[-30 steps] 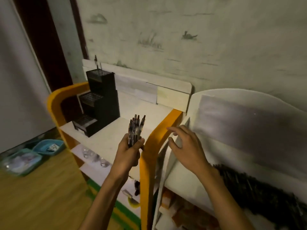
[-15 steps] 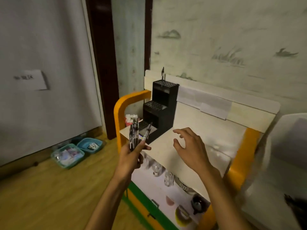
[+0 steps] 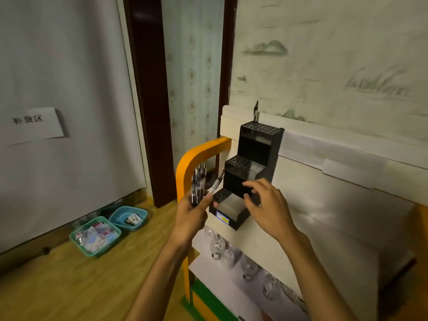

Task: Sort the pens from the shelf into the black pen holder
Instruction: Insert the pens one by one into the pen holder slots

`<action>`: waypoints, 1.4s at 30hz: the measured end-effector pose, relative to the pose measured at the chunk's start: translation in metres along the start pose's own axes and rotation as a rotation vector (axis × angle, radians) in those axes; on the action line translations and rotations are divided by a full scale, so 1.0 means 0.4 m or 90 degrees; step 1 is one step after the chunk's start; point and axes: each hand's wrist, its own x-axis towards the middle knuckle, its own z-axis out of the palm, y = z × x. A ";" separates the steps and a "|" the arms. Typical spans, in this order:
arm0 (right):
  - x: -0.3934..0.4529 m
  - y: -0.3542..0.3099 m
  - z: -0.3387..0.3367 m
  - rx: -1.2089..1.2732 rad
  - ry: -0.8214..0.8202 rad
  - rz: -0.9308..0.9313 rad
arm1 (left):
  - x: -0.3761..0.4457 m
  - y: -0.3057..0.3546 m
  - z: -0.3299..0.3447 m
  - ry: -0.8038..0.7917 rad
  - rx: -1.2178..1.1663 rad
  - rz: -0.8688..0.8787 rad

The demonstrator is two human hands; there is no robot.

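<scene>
Several pens (image 3: 198, 185), clear barrels with dark innards, stand upright as a bundle in the left hand (image 3: 190, 216), fingers and thumb curled round their lower ends. One pen (image 3: 216, 181) splays out of the bundle, tilted toward the right, its tip slanting up toward the holder.

Just right of that grip sits the black pen holder (image 3: 252, 169): hard, glossy plastic, stepped in three tiers like a small staircase, each tread perforated with a grid of round holes. Lowest step nearest the gripped bundle; a small blue-and-yellow label on its front face. One dark pen (image 3: 256, 110) already stands in the top tier, well above the grip.

Right hand (image 3: 266, 208) hovers in front of the holder's lower steps, palm down, fingers loosely curved with thumb and forefinger apart, holding nothing. Forearm angles up from lower right.

Holder rests on a smooth, pale shelf top (image 3: 324, 218) with a rounded orange frame (image 3: 185, 165) behind the grip. Below it, clear glassware (image 3: 220, 244), blurred. Left of the grip, on the wood floor, two teal plastic baskets (image 3: 108, 230).
</scene>
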 end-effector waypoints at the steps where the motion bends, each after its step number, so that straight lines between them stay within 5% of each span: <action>1: 0.032 0.004 0.015 -0.001 0.009 0.006 | 0.040 0.003 -0.005 -0.011 0.001 0.002; 13: 0.359 0.057 0.116 0.002 0.097 0.071 | 0.468 0.059 -0.008 -0.168 0.031 0.038; 32: 0.547 0.107 0.083 -0.149 0.214 0.154 | 0.843 0.053 0.120 -0.322 -0.069 -0.022; 42: 0.692 0.079 0.065 -0.046 0.307 0.204 | 0.989 0.079 0.188 -0.391 -0.104 -0.009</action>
